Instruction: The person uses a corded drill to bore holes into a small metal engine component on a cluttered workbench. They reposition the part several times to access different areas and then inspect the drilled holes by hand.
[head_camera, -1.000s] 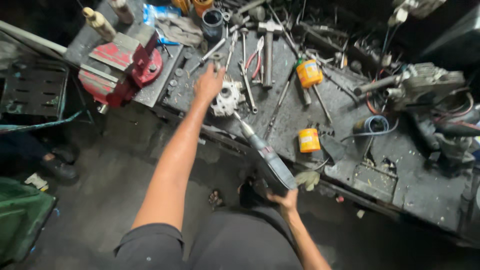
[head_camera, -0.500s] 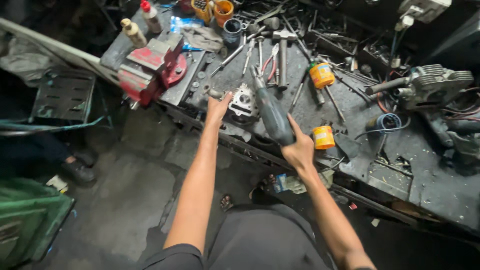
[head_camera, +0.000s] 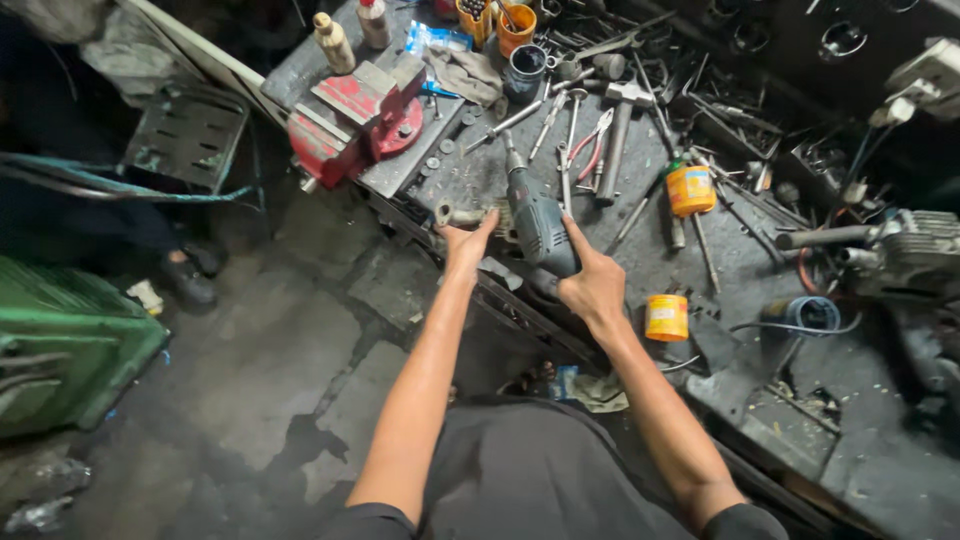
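Right hand (head_camera: 592, 285): clasped around the rear handle of a grey-green power drill (head_camera: 537, 222), thumb up along the casing. Drill lies on the workbench (head_camera: 760, 380) near its front edge, nose pointing toward the far side.

Left hand (head_camera: 466, 243): fingers spread and loose, resting at the bench edge just left of the drill, against a small metal part (head_camera: 456, 214); whether it grips the part cannot be told.

Far left on the bench: red bench vise (head_camera: 355, 115), two small bottles (head_camera: 335, 40) beyond it, a crumpled rag (head_camera: 462, 72) beside.

Far centre: orange cup (head_camera: 517, 27) with tools, dark tin (head_camera: 526, 68), hammer (head_camera: 618, 135), red-handled pliers (head_camera: 592, 148), loose wrenches and rods.

Right of the drill: two yellow-orange cans, one (head_camera: 690, 189) farther off, one (head_camera: 666, 317) near the front edge, well apart from each other. A coil of blue cable (head_camera: 806, 313) lies right of the near can.

Floor, left: green crate (head_camera: 60, 350), dark metal grate (head_camera: 188, 135).
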